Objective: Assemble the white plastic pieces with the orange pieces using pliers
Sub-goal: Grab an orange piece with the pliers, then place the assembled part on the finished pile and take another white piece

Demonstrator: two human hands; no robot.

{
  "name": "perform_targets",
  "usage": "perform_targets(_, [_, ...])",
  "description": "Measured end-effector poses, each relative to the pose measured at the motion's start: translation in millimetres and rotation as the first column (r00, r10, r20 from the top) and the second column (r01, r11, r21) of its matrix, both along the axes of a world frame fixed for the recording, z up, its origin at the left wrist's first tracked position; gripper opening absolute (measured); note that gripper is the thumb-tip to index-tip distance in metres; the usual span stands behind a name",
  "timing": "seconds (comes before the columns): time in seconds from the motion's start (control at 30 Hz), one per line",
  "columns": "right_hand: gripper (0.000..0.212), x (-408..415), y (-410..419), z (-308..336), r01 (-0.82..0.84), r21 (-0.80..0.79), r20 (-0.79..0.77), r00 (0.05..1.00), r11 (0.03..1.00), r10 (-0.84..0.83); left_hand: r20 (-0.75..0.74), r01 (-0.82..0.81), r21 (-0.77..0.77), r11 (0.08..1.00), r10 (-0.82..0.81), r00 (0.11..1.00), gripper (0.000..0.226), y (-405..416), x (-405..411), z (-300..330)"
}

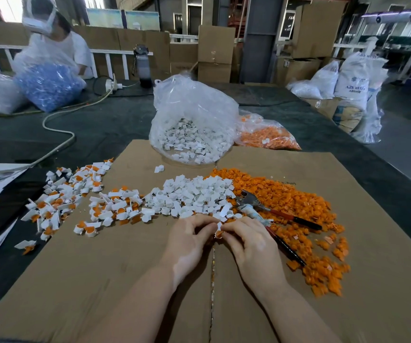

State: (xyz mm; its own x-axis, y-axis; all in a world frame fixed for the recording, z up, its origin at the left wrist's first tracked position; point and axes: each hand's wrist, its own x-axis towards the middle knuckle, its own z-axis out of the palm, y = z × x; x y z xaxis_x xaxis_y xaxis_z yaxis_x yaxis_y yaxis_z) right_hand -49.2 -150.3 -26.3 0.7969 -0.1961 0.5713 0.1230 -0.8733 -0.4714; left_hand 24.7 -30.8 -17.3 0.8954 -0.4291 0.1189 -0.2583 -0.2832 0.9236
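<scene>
My left hand [189, 237] and my right hand [246, 240] meet fingertip to fingertip over the cardboard sheet [125, 280]. Between them they pinch a small white plastic piece with an orange piece [219, 231] at its underside. Just beyond my fingers lies a heap of loose white pieces [194, 194], and to its right a wide spread of orange pieces [306, 214]. The pliers [271, 211] lie on the orange pieces with their red and black handles pointing right and toward me, untouched. Joined white-and-orange pieces [75, 201] are scattered at the left.
A clear bag of white pieces [192, 125] stands at the far edge of the cardboard, with a bag of orange pieces [266, 134] beside it. Across the dark table a person [58, 43] handles a bag of blue parts [48, 85]. A white cable [58, 129] crosses the left.
</scene>
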Motion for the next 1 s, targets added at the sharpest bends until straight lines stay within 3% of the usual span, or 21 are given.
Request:
perform_targets(0.2, [0.007, -1.6, 0.1, -0.3, 0.052, 0.030, 0.012, 0.999, 0.998, -0.052, -0.105, 0.076, -0.069, 0.995, -0.083, 0.991, 0.034, -0.6, -6.2, -3.9])
perform_targets(0.57, [0.010, -5.0, 0.4, 0.7, -0.024, 0.048, -0.018, 1.000, 0.999, 0.025, 0.050, 0.058, 0.048, 0.997, -0.061, 0.997, 0.027, -0.4, -7.3, -3.7])
perform_targets(0.8, [0.009, -5.4, 1.2, 2.3, -0.052, 0.001, -0.033, 0.998, 0.999, 0.052, 0.024, 0.082, 0.032, 0.996, -0.083, 0.996, 0.028, -1.0, -10.4, -1.4])
perform_targets(0.9, [0.009, -5.8, 0.6, 2.2, -0.025, 0.028, 0.023, 0.999, 0.999, 0.025, -0.023, 0.037, -0.062, 0.997, -0.039, 0.999, 0.028, 0.5, -11.1, -1.8])
perform_targets(1.0, [0.009, -5.3, -1.9, 0.2, 0.075, 0.064, 0.050, 0.996, 0.995, -0.079, -0.012, -0.111, -0.111, 0.988, 0.110, 0.994, 0.019, 5.3, -9.6, -2.9])
